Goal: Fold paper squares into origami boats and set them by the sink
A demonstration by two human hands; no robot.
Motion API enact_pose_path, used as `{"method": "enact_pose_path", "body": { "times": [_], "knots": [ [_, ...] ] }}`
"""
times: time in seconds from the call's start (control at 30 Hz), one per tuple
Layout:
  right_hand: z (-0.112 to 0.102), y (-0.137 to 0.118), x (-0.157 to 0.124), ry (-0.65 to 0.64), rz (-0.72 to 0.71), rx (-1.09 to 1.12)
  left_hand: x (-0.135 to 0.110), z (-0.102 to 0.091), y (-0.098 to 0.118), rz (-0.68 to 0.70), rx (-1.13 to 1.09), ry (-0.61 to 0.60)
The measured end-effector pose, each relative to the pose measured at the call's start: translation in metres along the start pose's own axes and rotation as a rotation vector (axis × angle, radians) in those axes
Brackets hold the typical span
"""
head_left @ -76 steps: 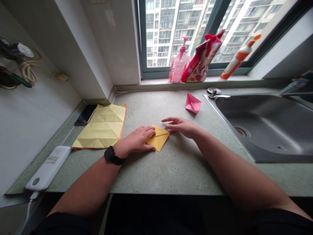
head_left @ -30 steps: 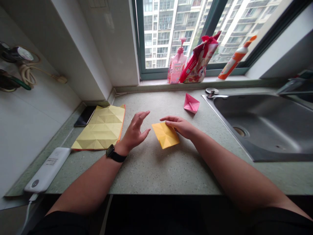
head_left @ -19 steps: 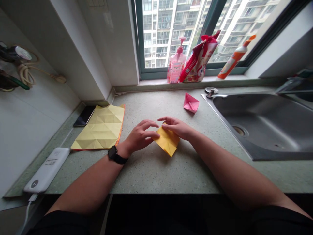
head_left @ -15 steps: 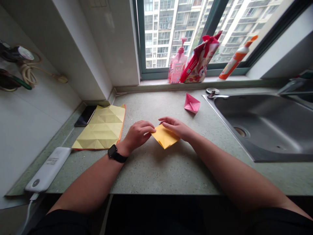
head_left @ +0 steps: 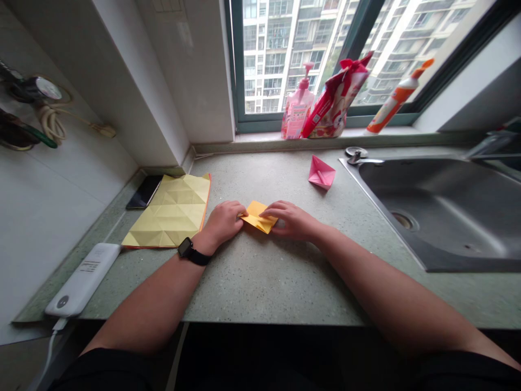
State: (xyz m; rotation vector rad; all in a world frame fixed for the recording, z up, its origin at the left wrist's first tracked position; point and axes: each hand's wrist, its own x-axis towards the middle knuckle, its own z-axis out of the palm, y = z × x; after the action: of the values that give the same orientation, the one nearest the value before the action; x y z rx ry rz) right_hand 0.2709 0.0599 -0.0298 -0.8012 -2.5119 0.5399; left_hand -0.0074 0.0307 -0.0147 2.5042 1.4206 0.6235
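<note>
Folded yellow-orange origami paper lies flat on the tabletop between the left hand and the right hand. It now makes a narrower, doubled shape instead of the broad diamond of a moment ago, with one tip pointing toward the left hand. How many layers it has is too small to tell.

The speckled grey-green stone tabletop runs beneath a large window that looks onto high-rise apartment blocks. A stainless steel sink is set into the tabletop on the right. On the sill stand a pink pump soap bottle, a red printed pouch and an orange-capped white tube.

Left of the hands lies a large creased yellow paper sheet with an orange edge, just beside a black smartphone. A white power bank sits near the front left edge of the tabletop. Beyond the hands, near the sink, rests a small pink folded paper piece.

Both hands are curled rather than spread, coming in from either side with their fingers over the paper. They seem to press it down, but whether either one pinches it cannot be told. A black smartwatch circles the left wrist.
</note>
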Motion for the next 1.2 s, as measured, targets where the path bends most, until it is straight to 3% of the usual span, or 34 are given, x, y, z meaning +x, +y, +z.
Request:
{"method": "enact_pose_path", "body": {
  "times": [0.33, 0.5, 0.67, 0.9, 1.2],
  "knots": [
    [0.002, 0.003, 0.001, 0.05, -0.047, -0.019, -0.002, 0.002, 0.016, 0.29, -0.105, -0.024],
    [-0.003, -0.005, 0.001, 0.016, -0.089, 0.033, -0.006, -0.003, 0.026, 0.219, -0.185, -0.059],
    [-0.009, -0.013, 0.0, -0.045, -0.031, 0.124, -0.007, -0.008, 0.034, 0.103, -0.301, -0.102],
    [-0.007, -0.01, 0.002, -0.027, 0.099, 0.081, -0.004, -0.005, 0.033, -0.033, -0.213, -0.076],
    [0.0, -0.007, 0.004, 0.016, 0.206, -0.054, -0.004, 0.001, 0.025, -0.08, -0.052, -0.078]
  ]
}}
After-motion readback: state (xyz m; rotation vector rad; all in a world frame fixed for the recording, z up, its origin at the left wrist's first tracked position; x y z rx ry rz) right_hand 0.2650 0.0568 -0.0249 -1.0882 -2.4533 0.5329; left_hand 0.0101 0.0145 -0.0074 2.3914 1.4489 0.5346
